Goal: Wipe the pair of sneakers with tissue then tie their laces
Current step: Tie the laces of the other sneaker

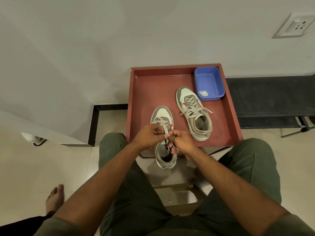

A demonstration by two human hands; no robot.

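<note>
Tying is underway: both hands, left hand (150, 133) and right hand (180, 139), pinch the laces (162, 124) of the near sneaker (162, 135) overhanging the desk (237, 126) edge; the far sneaker (194, 113) looks tied. Next: pull the knot snug.

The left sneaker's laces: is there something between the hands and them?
Nothing visible is in the way. The left hand and the right hand already pinch the laces of the left sneaker. The right sneaker and the blue tub lie apart, further back on the tray.
</note>
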